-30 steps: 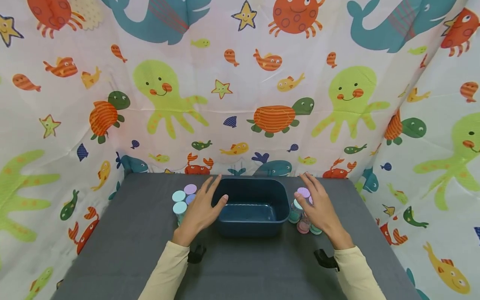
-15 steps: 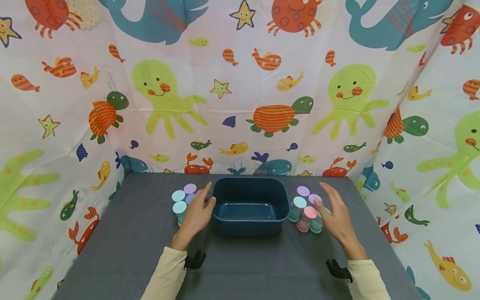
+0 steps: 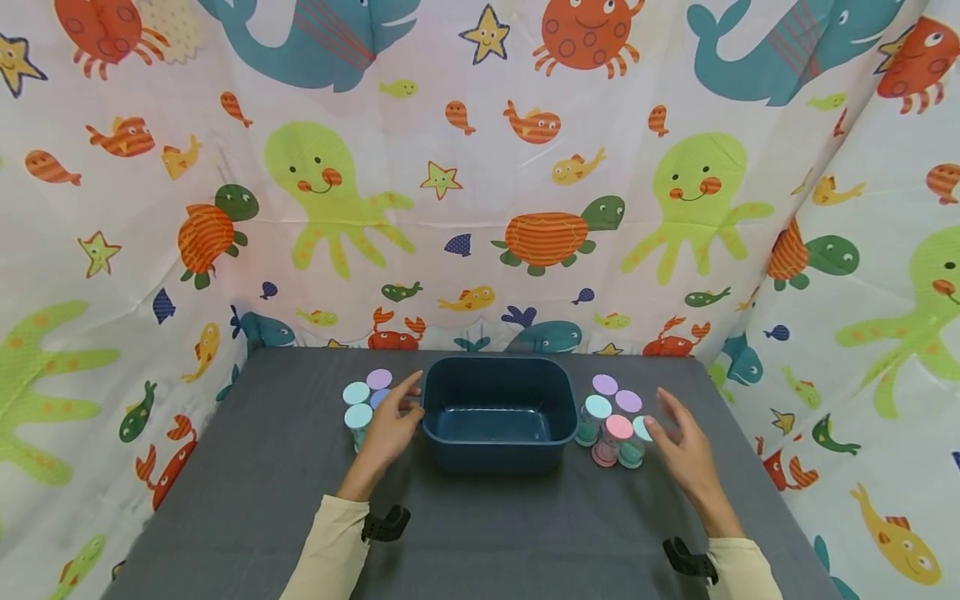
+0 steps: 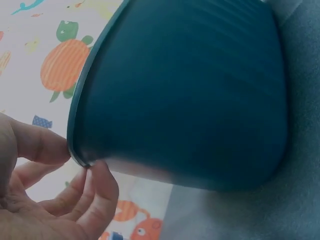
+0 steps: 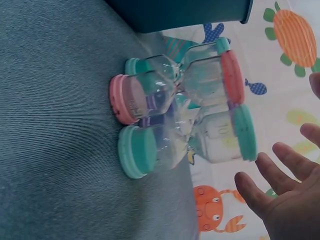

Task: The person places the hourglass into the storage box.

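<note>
A dark blue plastic bin (image 3: pixel 498 457) stands mid-table. My left hand (image 3: pixel 390 427) is beside its left rim, fingers loosely bent and fingertips right at the rim in the left wrist view. Just left of that hand stand several upright sand timers (image 3: pixel 358 417) with teal, lilac and blue caps, partly hidden behind it. My right hand (image 3: pixel 686 454) hovers right of another group of sand timers, its fingers spread and nothing in them. In the right wrist view, a pink-capped sand timer (image 5: pixel 207 82) and a teal-capped sand timer (image 5: pixel 215 135) stand near the fingertips.
A grey cloth covers the table (image 3: pixel 480 550). Behind it and at both sides hangs a white curtain (image 3: pixel 480 292) printed with sea animals. Black straps (image 3: pixel 690 558) sit on both wrists.
My right hand has moved right and toward me, uncovering the right group of sand timers. The left hand has drawn back left from over the bin to its rim, its fingers bending more.
</note>
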Demonstrator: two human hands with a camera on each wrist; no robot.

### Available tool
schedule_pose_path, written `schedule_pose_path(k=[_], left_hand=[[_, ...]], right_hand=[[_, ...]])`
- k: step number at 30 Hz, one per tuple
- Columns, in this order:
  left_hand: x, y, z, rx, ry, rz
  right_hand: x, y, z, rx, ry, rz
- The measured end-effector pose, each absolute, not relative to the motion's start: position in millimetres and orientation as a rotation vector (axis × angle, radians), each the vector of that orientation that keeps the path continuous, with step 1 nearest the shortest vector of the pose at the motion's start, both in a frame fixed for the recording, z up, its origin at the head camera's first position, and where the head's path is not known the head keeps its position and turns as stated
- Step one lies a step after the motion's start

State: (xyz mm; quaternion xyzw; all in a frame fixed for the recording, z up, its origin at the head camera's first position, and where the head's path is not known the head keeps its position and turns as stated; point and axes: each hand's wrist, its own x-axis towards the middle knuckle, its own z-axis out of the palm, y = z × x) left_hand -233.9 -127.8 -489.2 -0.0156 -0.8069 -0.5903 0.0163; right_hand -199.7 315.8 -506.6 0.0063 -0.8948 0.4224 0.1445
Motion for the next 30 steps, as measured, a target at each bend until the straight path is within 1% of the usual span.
schedule_pose_path(k=[7, 15, 24, 30], left_hand=[[-236, -131, -486, -0.007, -2.397, -2.115], [-241, -132, -488, 0.1, -2.385, -2.184], [-244, -135, -492, 0.124, -2.341, -2.294], [-246, -136, -490, 0.139, -2.36, -2.308]], right_hand=[[-198, 320, -517, -0.044, -2.594, 1.301], [-198, 322, -525, -0.126, -2.632, 1.43], [-200, 325, -534, -0.049, -2.656, 1.433], [-205, 324, -540, -0.084, -2.669, 1.431]])
